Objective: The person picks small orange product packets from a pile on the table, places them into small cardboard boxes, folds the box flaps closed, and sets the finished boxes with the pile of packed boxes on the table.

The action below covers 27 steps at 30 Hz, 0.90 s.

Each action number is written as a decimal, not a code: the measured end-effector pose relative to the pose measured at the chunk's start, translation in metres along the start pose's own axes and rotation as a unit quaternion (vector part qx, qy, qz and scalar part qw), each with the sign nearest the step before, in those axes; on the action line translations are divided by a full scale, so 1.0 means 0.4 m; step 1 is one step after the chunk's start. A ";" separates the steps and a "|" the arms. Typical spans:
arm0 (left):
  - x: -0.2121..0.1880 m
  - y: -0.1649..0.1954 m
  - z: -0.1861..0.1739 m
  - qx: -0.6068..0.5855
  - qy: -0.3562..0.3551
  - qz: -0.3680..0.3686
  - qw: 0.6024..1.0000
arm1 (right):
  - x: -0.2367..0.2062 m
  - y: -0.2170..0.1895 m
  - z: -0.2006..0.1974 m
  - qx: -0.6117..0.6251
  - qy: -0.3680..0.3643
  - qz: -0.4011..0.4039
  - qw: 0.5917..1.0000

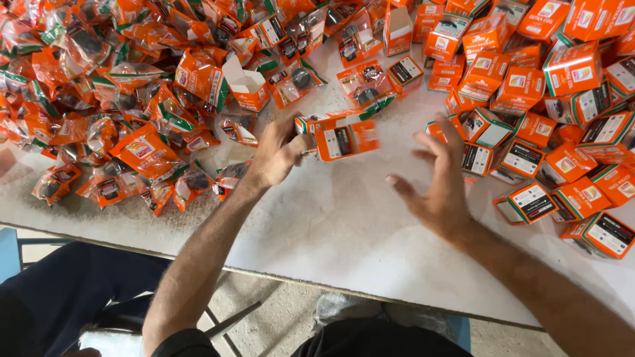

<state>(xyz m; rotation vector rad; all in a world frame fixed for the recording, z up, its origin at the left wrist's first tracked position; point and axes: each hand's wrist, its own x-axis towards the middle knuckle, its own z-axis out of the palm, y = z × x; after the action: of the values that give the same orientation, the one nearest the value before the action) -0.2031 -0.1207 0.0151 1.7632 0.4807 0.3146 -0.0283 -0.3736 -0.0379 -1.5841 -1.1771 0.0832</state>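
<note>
Box (345, 140), small, orange with a white and green end, sits in the left hand (278, 153), pinched at its left end by the fingers (301, 142), held just above the white table (331, 225), long side roughly level, slightly blurred. Grip is narrow, closed on the box end; exact finger placement under it cannot be told. Right hand (440, 188) is near the box on its right side, not touching it, palm turned toward the left, fingers spread wide and loosely curled, holding nothing. Thumb of that hand points left toward the bare middle of the table. Behind the left hand, a big heap of orange plastic packets (112, 86) covers the far left part of the table, each with a dark part inside. One open empty box (246, 84) with its white flap up stands in among the packets, just beyond the left hand. On the right, a pile of closed orange boxes (555, 112) spreads from the far edge down the right side, some flat, some on their sides, several touching each other; the nearest ones lie just beside the right hand's fingertips. Both forearms are bare and reach over the near table edge. Dark trouser leg (73, 291) shows below the table at lower left, grey floor (278, 317) under it.
</note>
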 end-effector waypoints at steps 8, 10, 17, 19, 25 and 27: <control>0.009 0.064 0.085 -0.011 -0.106 -0.023 0.994 | -0.019 0.012 0.012 -0.040 -0.119 0.004 0.992; 0.054 0.075 0.007 -0.016 0.016 0.029 0.999 | -0.028 0.016 0.006 0.017 -0.112 0.061 0.992; 0.214 -0.011 0.017 0.543 0.200 0.387 0.718 | -0.004 -0.003 -0.012 0.007 -0.133 0.037 0.990; 0.257 -0.046 0.097 0.577 -0.034 0.311 0.754 | -0.005 -0.013 -0.014 0.083 -0.143 0.092 0.982; 0.280 -0.081 0.166 0.592 -0.087 0.318 0.735 | -0.007 -0.014 -0.027 0.054 -0.130 0.019 0.990; 0.247 -0.077 0.141 0.595 -0.130 0.304 0.732 | -0.005 -0.006 -0.032 -0.003 -0.134 -0.015 0.991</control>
<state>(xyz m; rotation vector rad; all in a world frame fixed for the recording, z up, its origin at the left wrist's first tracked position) -0.0953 -0.1157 -0.0327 3.1818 -0.2435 0.1902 -0.0234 -0.3842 -0.0320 -1.5942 -1.4102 0.2803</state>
